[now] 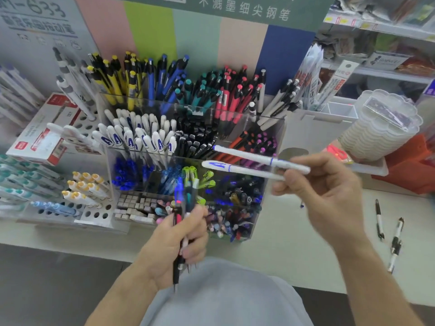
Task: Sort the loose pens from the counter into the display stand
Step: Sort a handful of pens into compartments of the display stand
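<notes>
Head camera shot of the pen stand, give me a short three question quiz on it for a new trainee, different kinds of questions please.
1. True or false: the right hand holds two white pens above the display stand.
2. Multiple choice: what does the left hand grip? A) a bundle of mixed pens B) a red box C) nothing
3. Fill in: the white pens match the compartment of white pens marked with a blue letter, in the stand's ____ row.

Key
1. True. They point left over the stand.
2. A. The bundle stands roughly upright in the fist.
3. Middle. That compartment sits at its left end.
</notes>
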`<state>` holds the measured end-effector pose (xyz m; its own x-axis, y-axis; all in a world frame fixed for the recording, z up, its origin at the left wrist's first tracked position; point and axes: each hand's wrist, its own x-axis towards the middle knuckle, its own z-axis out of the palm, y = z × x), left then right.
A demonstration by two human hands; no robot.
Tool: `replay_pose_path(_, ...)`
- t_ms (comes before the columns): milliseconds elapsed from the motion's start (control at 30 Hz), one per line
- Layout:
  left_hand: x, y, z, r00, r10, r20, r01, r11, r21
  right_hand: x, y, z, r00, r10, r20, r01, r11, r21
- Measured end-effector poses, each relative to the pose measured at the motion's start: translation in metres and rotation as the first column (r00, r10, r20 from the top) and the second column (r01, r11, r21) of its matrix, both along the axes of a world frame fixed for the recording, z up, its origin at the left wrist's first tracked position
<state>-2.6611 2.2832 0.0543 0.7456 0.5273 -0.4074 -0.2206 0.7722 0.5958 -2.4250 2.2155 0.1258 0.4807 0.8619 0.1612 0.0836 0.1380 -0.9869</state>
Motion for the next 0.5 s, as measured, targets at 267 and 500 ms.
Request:
replay_pose_path(267,0.021,0.005,0.015,0.893,0.438,-0.105,-0.412,0.889,0.199,-0.053,-0.024,-0.034,0.974,0.206,0.096,-0.202,0.978,-0.044)
replay_pose_path(500,-0.019,0.021,0.024,0.834,0.468,-0.292,-0.23,0.776,0.588,-0.026,-0.004,-0.001,0.996,0.009,-0.086,-0.001,0.996,0.086)
